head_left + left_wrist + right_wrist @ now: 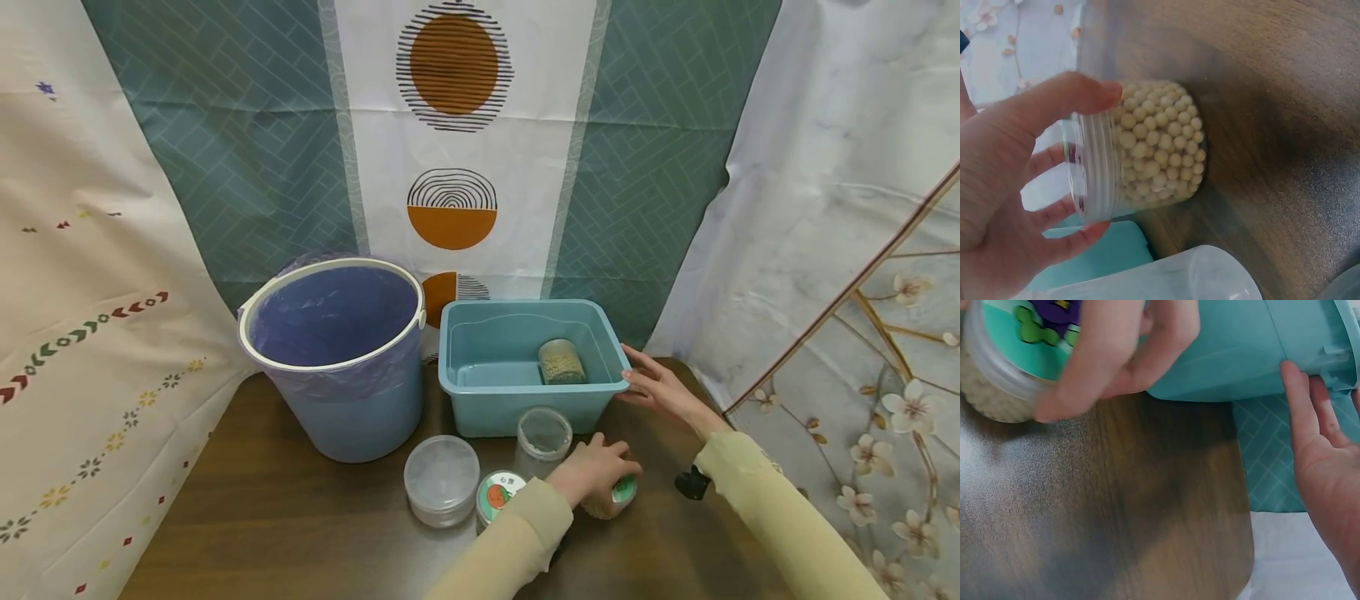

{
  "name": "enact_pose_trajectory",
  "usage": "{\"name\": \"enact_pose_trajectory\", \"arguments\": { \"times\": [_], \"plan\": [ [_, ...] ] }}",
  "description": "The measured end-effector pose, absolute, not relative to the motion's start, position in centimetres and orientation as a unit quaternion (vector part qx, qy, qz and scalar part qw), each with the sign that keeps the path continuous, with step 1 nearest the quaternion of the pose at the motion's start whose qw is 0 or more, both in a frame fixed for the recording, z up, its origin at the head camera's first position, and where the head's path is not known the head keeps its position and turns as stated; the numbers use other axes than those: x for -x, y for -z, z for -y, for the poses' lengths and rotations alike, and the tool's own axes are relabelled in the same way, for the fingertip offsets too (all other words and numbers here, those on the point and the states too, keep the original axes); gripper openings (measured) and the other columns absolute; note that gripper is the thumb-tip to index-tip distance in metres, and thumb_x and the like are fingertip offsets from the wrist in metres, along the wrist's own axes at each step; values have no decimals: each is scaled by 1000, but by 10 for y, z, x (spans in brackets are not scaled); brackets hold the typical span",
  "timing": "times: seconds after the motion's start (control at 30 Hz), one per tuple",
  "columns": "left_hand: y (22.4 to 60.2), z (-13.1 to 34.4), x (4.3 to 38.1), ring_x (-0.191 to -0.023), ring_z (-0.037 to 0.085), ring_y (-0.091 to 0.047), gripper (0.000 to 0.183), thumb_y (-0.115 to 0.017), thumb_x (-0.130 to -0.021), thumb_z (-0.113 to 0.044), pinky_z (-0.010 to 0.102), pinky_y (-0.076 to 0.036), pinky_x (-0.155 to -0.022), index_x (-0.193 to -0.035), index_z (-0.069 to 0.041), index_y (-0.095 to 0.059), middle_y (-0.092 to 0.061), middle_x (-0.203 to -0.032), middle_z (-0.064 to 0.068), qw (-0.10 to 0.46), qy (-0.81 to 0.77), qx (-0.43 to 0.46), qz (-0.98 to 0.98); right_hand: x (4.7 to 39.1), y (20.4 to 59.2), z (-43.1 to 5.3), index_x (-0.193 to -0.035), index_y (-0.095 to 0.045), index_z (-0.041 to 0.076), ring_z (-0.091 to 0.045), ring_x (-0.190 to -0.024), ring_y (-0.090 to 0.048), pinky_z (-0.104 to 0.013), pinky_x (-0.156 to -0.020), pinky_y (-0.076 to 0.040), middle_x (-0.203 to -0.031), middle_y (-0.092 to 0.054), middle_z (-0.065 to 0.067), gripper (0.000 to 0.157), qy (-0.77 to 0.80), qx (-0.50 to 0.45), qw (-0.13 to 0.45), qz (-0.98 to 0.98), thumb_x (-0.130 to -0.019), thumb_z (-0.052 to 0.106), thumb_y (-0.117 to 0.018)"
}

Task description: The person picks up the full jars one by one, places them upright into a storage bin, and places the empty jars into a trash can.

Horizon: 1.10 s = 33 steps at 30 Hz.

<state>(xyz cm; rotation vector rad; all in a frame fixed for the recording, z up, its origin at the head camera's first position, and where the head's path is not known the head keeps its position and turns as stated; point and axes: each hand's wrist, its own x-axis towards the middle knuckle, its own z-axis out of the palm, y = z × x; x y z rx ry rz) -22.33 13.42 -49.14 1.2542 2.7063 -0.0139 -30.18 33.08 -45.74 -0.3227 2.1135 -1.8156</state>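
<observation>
My left hand [600,471] grips a clear screw-top jar [1159,147] of small cream-coloured balls by its lid, thumb on one side and fingers on the other. Its lid top [1047,325], green with a purple picture, shows in the right wrist view. At the right end of a teal plastic bin [525,408], my right hand [660,390] touches the wall and rim with extended fingers. Inside the bin, another jar [561,363] with pale green contents lies toward the right. A clear, open-topped jar [543,435] stands just in front of the bin.
A blue bucket [352,417] lined with a thin bag stands left of the bin. A clear lidded tub [442,479] and a jar with a tomato-like picture on its lid [498,493] stand on the brown table [300,533]. Patterned cloths [285,150] hang behind and at both sides.
</observation>
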Motion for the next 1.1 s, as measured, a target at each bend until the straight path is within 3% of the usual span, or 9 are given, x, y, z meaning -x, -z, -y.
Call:
{"name": "enact_pose_trajectory", "arguments": {
  "times": [0.2,0.37,0.63,0.83,1.1],
  "plan": [
    [488,-139,217,-121,13,-43,68,-81,-76,-48,32,-49,-90,-136,-53,-48,-43,-143,-18,91,60,-436,-893,301,455,-329,-160,-2,21,-2,-107,-66,-33,-95,-55,-159,-17,-32,71,640,110,171,-741,-106,22,-47],
    [481,-141,213,-123,10,-42,66,-78,-78,-54,30,-49,-94,-136,-53,-46,-38,-147,-20,91,102,-485,-864,301,457,-331,-160,-4,22,-1,-106,-66,-31,-93,-56,-158,-18,-33,71,641,108,166,-742,-105,24,-48],
    [455,-135,206,-120,7,-40,61,-73,-83,-53,18,-44,-94,-137,-48,-45,-37,-146,-18,95,131,-560,-813,300,459,-328,-160,-4,23,0,-106,-66,-34,-96,-54,-156,-20,-32,69,632,113,160,-750,-106,24,-46],
    [427,-120,208,-117,6,-44,59,-73,-85,-47,19,-37,-102,-138,-42,-47,-45,-139,-14,110,115,-603,-782,301,459,-329,-160,-4,23,0,-107,-66,-41,-101,-51,-158,-20,-31,69,626,117,161,-754,-106,26,-46],
    [382,-102,211,-119,9,-42,62,-76,-83,-43,19,-39,-99,-138,-41,-47,-44,-142,-12,128,97,-620,-768,300,459,-330,-160,-4,22,-1,-107,-66,-37,-97,-53,-158,-20,-33,69,627,118,160,-753,-106,25,-46]
  ]
}}
